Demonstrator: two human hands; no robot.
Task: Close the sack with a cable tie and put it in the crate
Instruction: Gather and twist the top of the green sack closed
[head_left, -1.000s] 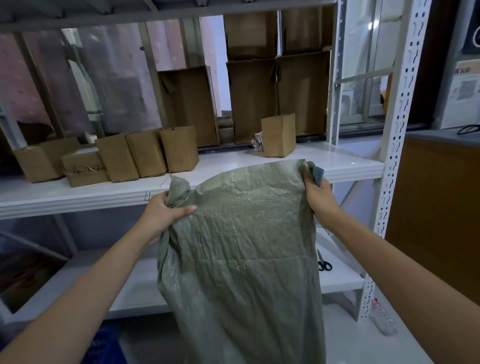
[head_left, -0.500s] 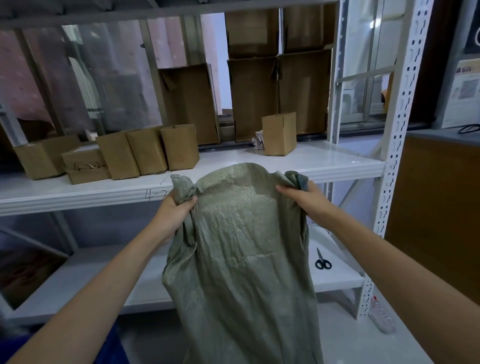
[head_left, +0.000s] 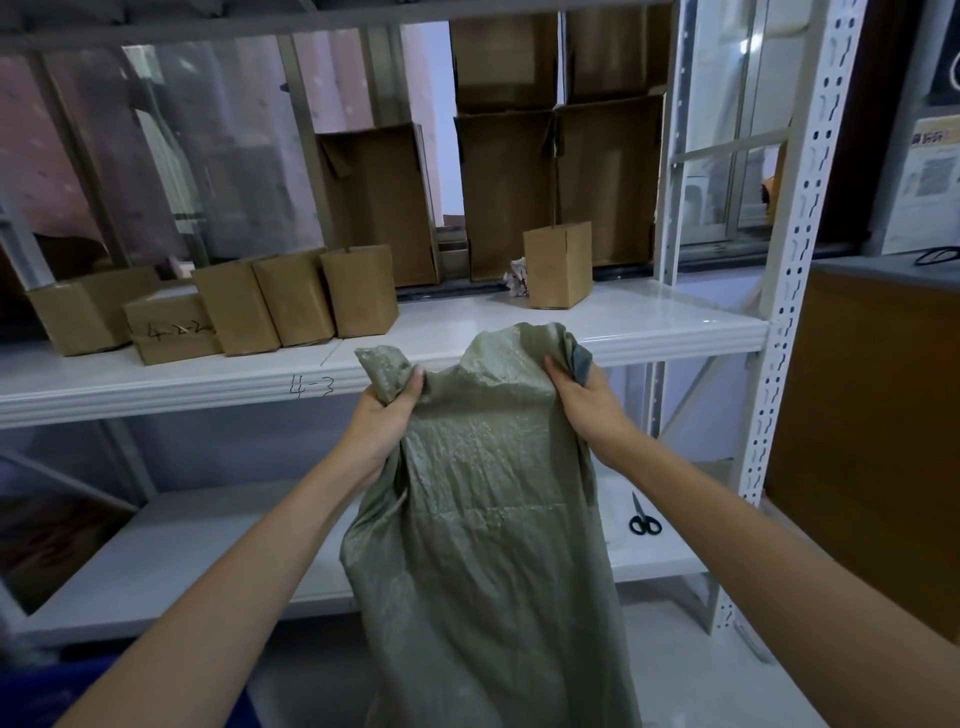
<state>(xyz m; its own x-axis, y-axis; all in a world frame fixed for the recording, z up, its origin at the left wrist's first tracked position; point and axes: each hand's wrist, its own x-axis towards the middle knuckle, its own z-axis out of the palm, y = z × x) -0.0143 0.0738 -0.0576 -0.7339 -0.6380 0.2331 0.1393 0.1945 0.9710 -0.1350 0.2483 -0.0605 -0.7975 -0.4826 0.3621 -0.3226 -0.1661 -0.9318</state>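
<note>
Before shelf, left to right: left hand fisted on bunched corner of sack; sack hanging between hands, mouth gathered up top; right hand gripping opposite corner; scissors on lower shelf, right.

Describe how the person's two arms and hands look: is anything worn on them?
Both forearms are bare as far as the picture shows: no sleeves, gloves, watch or bracelet. The left hand and right hand show no rings or markings that I can see.
</note>
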